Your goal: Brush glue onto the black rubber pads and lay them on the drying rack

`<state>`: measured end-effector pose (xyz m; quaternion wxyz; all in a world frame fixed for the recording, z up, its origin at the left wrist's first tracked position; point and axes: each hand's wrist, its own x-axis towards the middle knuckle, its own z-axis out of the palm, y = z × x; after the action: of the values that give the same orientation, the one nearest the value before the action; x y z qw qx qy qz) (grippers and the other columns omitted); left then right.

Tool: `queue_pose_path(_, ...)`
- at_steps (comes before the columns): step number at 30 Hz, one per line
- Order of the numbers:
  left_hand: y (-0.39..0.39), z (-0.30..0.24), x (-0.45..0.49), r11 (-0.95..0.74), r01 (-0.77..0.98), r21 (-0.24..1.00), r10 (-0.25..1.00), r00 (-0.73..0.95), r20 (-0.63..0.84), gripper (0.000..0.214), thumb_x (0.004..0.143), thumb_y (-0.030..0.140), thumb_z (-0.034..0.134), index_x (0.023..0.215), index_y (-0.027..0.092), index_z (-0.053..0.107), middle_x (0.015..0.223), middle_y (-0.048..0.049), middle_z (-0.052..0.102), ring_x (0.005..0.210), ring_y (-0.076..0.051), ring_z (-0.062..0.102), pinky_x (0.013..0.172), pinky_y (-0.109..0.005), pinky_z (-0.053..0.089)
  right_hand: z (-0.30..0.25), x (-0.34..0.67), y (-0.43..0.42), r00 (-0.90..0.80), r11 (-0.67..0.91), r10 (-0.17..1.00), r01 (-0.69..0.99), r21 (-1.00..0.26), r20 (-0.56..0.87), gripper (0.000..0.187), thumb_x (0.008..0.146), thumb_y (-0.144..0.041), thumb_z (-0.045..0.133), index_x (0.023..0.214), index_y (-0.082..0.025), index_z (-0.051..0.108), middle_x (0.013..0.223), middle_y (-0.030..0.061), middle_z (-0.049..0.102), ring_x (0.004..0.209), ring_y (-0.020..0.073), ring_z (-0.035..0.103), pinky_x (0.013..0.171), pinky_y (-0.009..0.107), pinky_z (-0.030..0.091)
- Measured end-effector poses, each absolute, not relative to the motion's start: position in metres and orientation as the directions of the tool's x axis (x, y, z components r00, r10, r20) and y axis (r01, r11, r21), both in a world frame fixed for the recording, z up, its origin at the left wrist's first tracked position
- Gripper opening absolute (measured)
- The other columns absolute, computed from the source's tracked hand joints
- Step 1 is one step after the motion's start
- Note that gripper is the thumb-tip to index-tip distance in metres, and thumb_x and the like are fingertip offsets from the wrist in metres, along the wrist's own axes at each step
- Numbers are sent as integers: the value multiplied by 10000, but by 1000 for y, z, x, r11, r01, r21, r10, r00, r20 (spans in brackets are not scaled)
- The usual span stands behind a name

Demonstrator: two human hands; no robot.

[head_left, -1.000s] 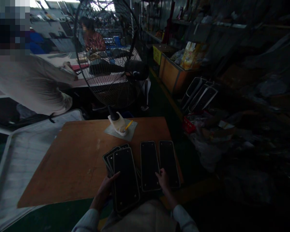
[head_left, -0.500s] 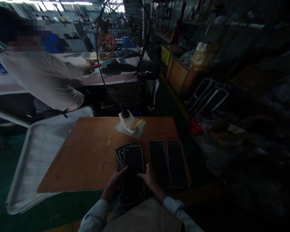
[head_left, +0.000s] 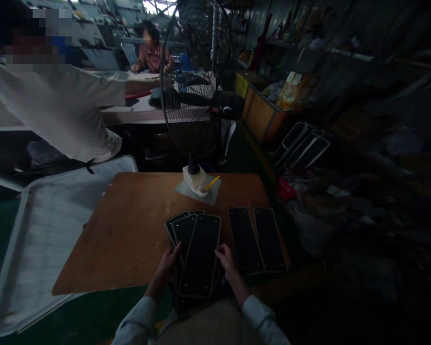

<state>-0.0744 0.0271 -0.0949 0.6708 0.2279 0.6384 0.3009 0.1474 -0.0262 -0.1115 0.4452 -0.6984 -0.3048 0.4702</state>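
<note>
Head cam, top panel (head_left: 200, 256) btwn hands, L hand (head_left: 168, 264) & R hand (head_left: 228, 261) fingers pinching its long edges.

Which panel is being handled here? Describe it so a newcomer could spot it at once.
On the brown wooden table, near its front edge, lies a fanned stack of dark, light-rimmed panels. The top panel is the one meant: the left hand and right hand grip its long sides, unlike the two single panels lying flat and untouched to its right.
</note>
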Motion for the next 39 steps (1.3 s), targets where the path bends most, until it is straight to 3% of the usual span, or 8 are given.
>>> queue_pose_path(7, 44, -99, -107, 510, 28, 860, 856, -116, -504, 289, 767, 355, 761, 930, 127, 688, 835, -89, 776, 777, -246, 738, 661, -292, 595, -99, 120, -39, 423, -378, 834, -32, -925, -355, 266, 705, -470, 637, 792, -230, 560, 811, 13, 642, 815, 213, 615, 767, 312, 495)
queue_pose_path(11, 47, -103, -115, 516, 70, 854, 853, -129, -505, 291, 744, 360, 777, 867, 110, 694, 772, -80, 768, 737, -250, 733, 612, -276, 582, -91, 118, -45, 384, -333, 860, -77, -940, -336, 286, 778, -477, 593, 920, -229, 585, 903, 23, 664, 869, 211, 630, 789, 302, 504)
queue_pose_path(22, 62, -88, -147, 661, -25, 750, 750, -17, -661, 341, 795, 337, 750, 1030, 100, 678, 914, -124, 786, 769, -238, 754, 697, -326, 635, -143, 184, 6, 595, -427, 763, 173, -887, -252, 193, 801, -412, 534, 778, -223, 562, 769, 50, 650, 735, 221, 605, 740, 348, 498)
queue_pose_path(26, 63, -87, -146, 675, -14, 738, 738, -26, -675, 419, 717, 353, 817, 1019, 96, 682, 907, -130, 784, 762, -257, 754, 689, -333, 636, -151, 177, 7, 627, -441, 748, 227, -868, -217, 193, 872, -344, 441, 920, -208, 569, 894, 104, 659, 833, 246, 622, 798, 383, 501)
queue_pose_path(30, 64, -92, -146, 656, 2, 755, 755, -10, -656, 489, 662, 358, 855, 1029, 86, 679, 894, -131, 781, 776, -270, 751, 695, -339, 635, -139, 170, 8, 596, -355, 798, 348, -868, -88, 275, 904, -314, 451, 1116, -175, 559, 1152, 166, 611, 1097, 275, 571, 963, 434, 449)
queue_pose_path(32, 65, -94, -146, 648, 10, 762, 762, -6, -648, 506, 661, 367, 854, 1042, 88, 674, 902, -130, 781, 781, -272, 750, 691, -341, 635, -132, 156, 9, 448, -238, 894, 448, -862, -14, 304, 888, -314, 539, 1165, -193, 565, 1195, 148, 606, 1134, 274, 562, 977, 428, 448)
queue_pose_path(35, 67, -98, -148, 659, 22, 751, 751, 7, -660, 499, 665, 375, 851, 1038, 96, 671, 896, -124, 782, 775, -268, 751, 676, -330, 634, -127, 115, 8, 172, -144, 983, 540, -829, -59, 376, 772, -291, 730, 1121, -227, 604, 1080, 88, 659, 1021, 268, 618, 889, 397, 498)
queue_pose_path(39, 70, -103, -154, 744, 7, 668, 665, 86, -742, 485, 718, 464, 790, 1002, 89, 676, 832, -139, 779, 738, -275, 751, 633, -338, 631, -131, 62, 10, 241, -281, 956, 601, -748, -166, 428, 587, -142, 830, 947, -213, 609, 975, 52, 658, 926, 257, 623, 824, 360, 487)
